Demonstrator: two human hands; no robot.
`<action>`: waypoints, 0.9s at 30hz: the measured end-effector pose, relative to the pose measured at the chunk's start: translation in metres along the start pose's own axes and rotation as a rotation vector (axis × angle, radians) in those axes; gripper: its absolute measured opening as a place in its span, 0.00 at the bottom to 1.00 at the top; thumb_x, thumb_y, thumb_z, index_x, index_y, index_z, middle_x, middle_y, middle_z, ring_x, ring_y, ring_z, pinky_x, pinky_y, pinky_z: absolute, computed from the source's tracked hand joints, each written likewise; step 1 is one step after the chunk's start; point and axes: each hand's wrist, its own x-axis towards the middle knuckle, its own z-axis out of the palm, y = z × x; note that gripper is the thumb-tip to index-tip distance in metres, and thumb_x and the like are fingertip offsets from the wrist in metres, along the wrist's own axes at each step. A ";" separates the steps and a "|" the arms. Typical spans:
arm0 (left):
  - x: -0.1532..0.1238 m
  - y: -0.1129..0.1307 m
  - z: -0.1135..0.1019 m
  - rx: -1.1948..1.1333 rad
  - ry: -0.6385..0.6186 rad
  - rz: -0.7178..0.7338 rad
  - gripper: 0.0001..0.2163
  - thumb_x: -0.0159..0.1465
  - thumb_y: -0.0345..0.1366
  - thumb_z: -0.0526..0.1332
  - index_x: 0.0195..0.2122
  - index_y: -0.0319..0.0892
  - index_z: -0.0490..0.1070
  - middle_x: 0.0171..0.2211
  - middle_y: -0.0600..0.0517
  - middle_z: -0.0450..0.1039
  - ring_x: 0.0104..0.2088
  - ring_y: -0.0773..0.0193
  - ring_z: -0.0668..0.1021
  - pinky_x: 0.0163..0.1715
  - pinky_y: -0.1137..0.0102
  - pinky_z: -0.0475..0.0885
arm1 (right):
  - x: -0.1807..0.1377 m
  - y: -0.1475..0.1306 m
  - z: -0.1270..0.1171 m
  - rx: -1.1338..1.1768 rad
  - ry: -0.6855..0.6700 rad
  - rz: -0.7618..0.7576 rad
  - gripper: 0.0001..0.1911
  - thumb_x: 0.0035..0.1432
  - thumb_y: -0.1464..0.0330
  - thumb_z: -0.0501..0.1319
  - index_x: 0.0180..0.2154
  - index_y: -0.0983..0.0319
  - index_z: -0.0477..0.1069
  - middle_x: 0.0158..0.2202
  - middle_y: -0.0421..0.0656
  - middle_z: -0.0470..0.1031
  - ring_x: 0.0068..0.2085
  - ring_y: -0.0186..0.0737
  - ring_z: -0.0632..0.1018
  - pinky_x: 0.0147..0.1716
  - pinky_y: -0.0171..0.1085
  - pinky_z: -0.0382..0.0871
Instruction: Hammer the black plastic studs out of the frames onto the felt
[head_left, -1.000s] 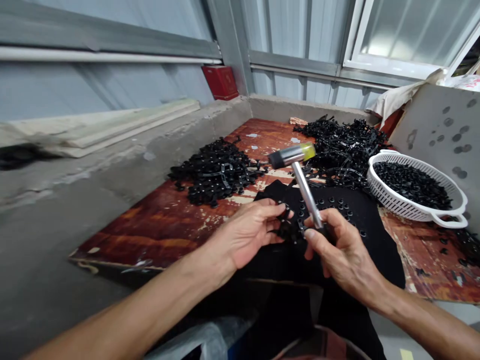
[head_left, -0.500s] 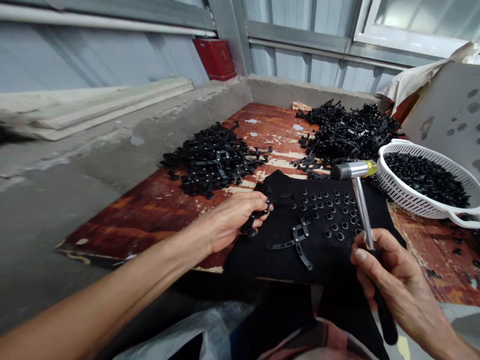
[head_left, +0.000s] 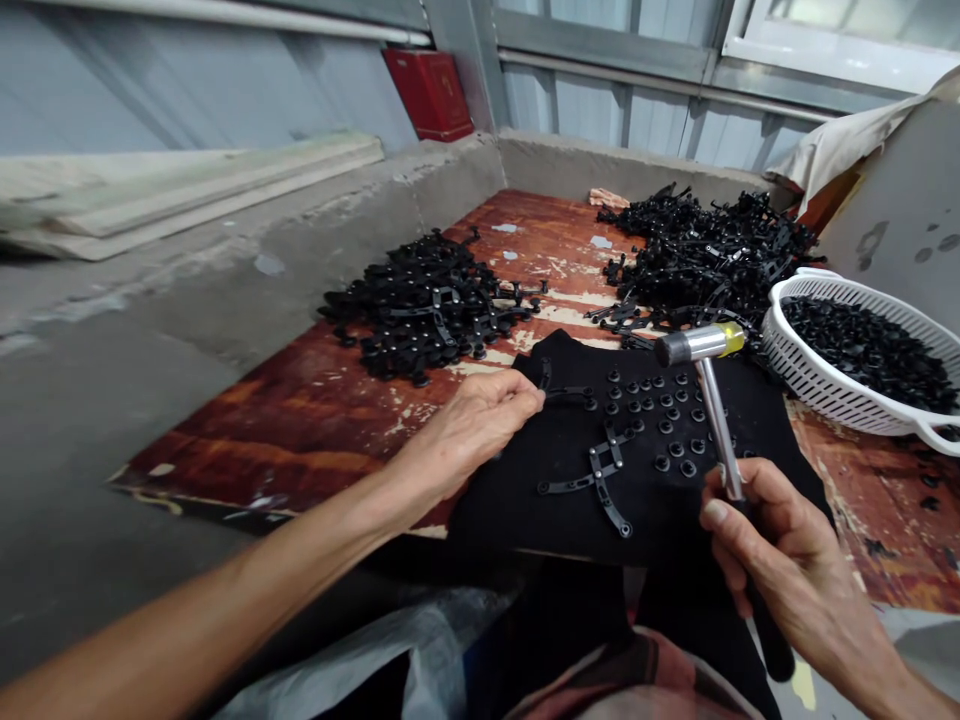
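Observation:
My right hand point(head_left: 787, 570) is wrapped around the dark grip of a double-faced mallet point(head_left: 716, 415), whose metal head has a dark face and a yellow one. It is raised over the right side of a black cloth point(head_left: 517, 515). At the cloth's left edge, my left hand point(head_left: 491, 415) is closed in a pinch on a black jointed linkage point(head_left: 566, 392); its arms stick out past the fingertips, and the rest is hidden. Another crossed linkage point(head_left: 604, 470) with shiny rivets lies flat on the cloth. Several small round black caps point(head_left: 665, 400) stand in loose rows beyond it.
A heap of black linkages point(head_left: 420, 310) lies at the left of the worn red-brown board point(head_left: 247, 420), and a larger heap of black parts point(head_left: 712, 250) at the back right. A white slotted basket point(head_left: 825, 385) of small black pieces stands at right. A concrete ledge point(head_left: 315, 240) borders the left.
My left hand has turned slightly, and the knobbed end below its fingers is now out of sight. The mallet stays held up, almost unmoved. The view has shifted slightly.

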 end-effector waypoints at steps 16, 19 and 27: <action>0.002 0.006 0.003 0.047 0.020 -0.009 0.12 0.59 0.45 0.57 0.24 0.43 0.66 0.17 0.58 0.57 0.20 0.69 0.60 0.20 0.71 0.50 | 0.002 0.002 0.000 -0.009 -0.043 0.048 0.15 0.63 0.54 0.61 0.41 0.58 0.66 0.19 0.29 0.59 0.17 0.29 0.62 0.13 0.26 0.60; 0.001 0.008 0.005 0.050 0.030 -0.020 0.11 0.58 0.44 0.57 0.24 0.43 0.66 0.17 0.59 0.55 0.19 0.69 0.59 0.19 0.71 0.49 | 0.002 0.003 0.000 -0.053 -0.061 0.019 0.12 0.65 0.56 0.59 0.43 0.57 0.66 0.21 0.31 0.60 0.19 0.29 0.63 0.15 0.26 0.61; -0.002 0.021 0.007 0.084 0.080 -0.015 0.11 0.54 0.45 0.57 0.22 0.43 0.66 0.16 0.58 0.55 0.19 0.69 0.59 0.20 0.71 0.50 | 0.006 -0.001 0.000 -0.472 0.023 -0.446 0.23 0.69 0.68 0.51 0.64 0.59 0.59 0.38 0.45 0.76 0.34 0.39 0.77 0.40 0.40 0.76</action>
